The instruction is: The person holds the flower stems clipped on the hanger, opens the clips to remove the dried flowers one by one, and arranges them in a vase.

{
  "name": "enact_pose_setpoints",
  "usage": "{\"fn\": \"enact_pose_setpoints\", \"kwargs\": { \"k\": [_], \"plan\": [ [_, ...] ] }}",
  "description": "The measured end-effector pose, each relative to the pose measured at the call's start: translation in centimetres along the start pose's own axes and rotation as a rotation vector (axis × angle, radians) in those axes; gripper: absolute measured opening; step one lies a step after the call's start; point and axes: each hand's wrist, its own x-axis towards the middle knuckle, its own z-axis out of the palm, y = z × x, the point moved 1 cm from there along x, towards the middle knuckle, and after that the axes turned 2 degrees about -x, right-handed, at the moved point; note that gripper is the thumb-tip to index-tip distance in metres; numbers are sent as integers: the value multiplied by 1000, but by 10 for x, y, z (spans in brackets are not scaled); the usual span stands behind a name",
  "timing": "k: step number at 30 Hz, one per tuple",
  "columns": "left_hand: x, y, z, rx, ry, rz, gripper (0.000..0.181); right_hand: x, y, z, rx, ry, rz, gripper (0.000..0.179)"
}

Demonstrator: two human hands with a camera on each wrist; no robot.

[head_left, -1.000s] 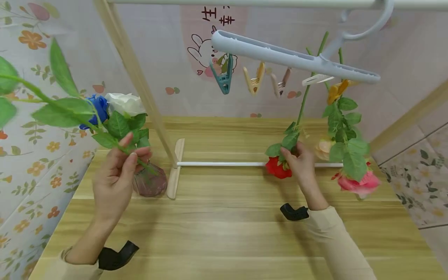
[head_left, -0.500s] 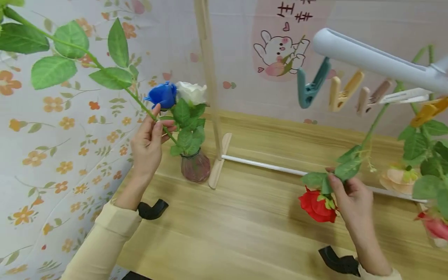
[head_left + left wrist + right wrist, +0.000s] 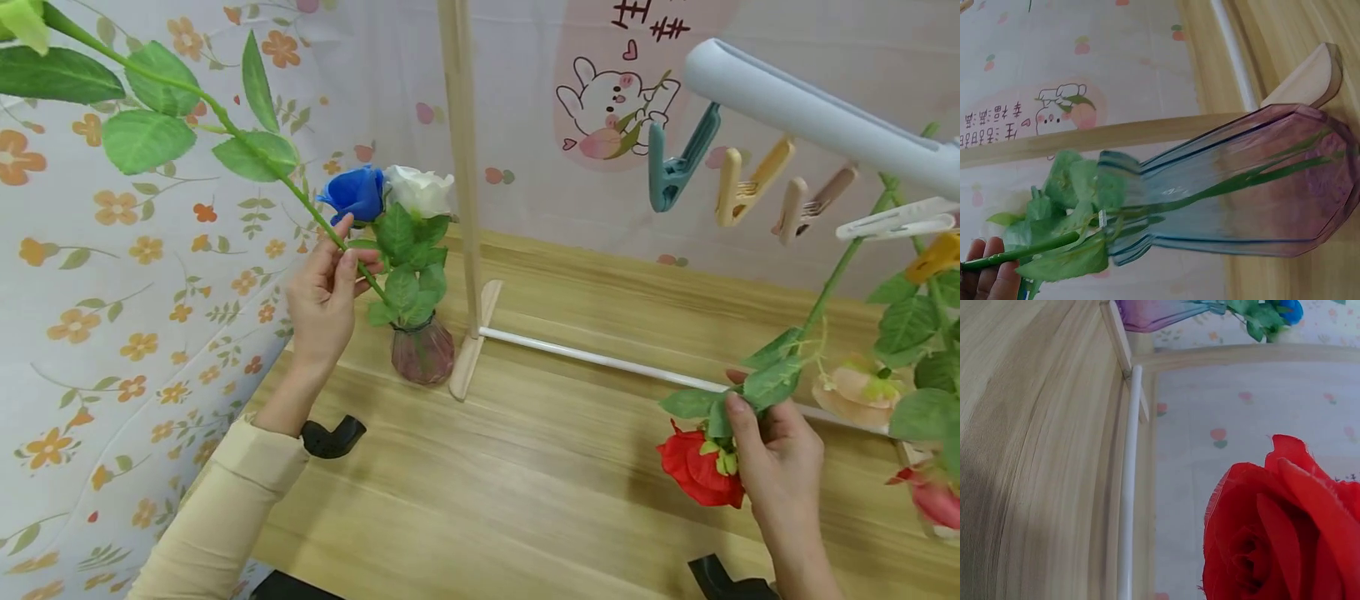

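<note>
My left hand (image 3: pixel 322 292) pinches the green stem (image 3: pixel 281 175) of a leafy flower slanting to the upper left, its head mostly out of view. The stem's cut end (image 3: pixel 1074 237) shows beside the leaves outside the neck of the glass vase (image 3: pixel 1260 187), pink at its base. A blue rose (image 3: pixel 354 193) and a white rose (image 3: pixel 420 192) stand in that vase. My right hand (image 3: pixel 783 467) holds a red rose (image 3: pixel 697 471) by the stem and leaves just above its bloom, which hangs head down. Its petals (image 3: pixel 1285 531) fill the lower right of the right wrist view.
A wooden post (image 3: pixel 462 150) and white rod (image 3: pixel 600 360) form a rack behind the hands. A pale hanger (image 3: pixel 795 100) with several clothespins, one teal (image 3: pixel 678 162), hangs at right. A peach flower (image 3: pixel 855 396) and a pink flower (image 3: pixel 937 500) hang there upside down.
The head view has turned left, so vase and rack appear further right. The left hand with its stem now sits left of the vase. The right hand still holds the red rose.
</note>
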Motion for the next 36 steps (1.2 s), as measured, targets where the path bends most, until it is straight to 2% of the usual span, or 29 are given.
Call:
{"fn": "enact_pose_setpoints", "kwargs": {
  "k": [6, 10, 12, 16, 20, 23, 25, 29, 31, 33, 36],
  "plan": [
    [-13, -13, 10, 60, -53, -11, 25, 0, -4, 1, 10, -9, 13, 29],
    [-24, -19, 12, 139, -76, -47, 25, 0, -5, 2, 88, -10, 15, 28],
    [-26, -21, 12, 184, -90, -65, 19, 1, -5, 3, 109, -8, 13, 28],
    [-25, -22, 10, 216, -114, -93, 12, 1, -5, 3, 125, -9, 8, 29],
    [-26, -22, 9, 309, -175, -125, 18, 2, -4, 3, 126, -21, -28, 29],
    [-29, -23, 10, 395, -223, -138, 32, 1, -3, 2, 164, -38, -49, 29],
    [-31, -22, 11, 412, -206, -134, 42, 1, -4, 3, 173, -49, -46, 29],
    [-26, -17, 13, 351, -113, -77, 52, 1, -5, 3, 249, -62, -11, 30],
    [-22, -13, 13, 377, -95, -46, 55, 0, -4, 4, 278, -65, -19, 30],
    [-18, -10, 11, 462, -133, -60, 56, 1, -4, 4, 300, -72, -46, 30],
    [-12, -7, 10, 628, -276, -124, 61, 1, -3, 5, 290, -76, -87, 30]
  ]
}}
